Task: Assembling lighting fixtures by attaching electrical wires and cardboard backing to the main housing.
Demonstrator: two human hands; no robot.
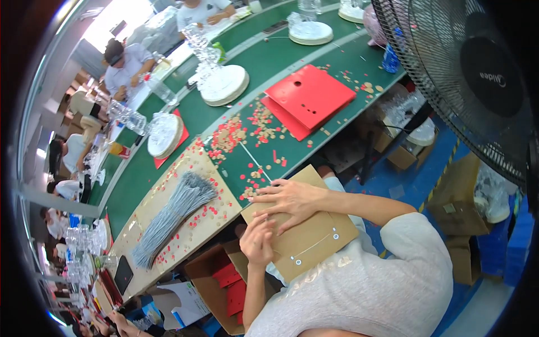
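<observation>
Cardboard, under right hand, perhaps touching left hand

— Which colour has the flat panel?
— It is plain brown, with two white rings and one thin pale line on it.
— And the perforated sheets?
— These are bright red, and their holes look dark. The surface is green, partly covered by a beige sheet.
— The small scattered discs?
— They are mixed, red with tan. The bundle of strands is silver-grey.
— What else?
— The floor is blue, with yellow-and-black striped tape; the fan is black.
</observation>
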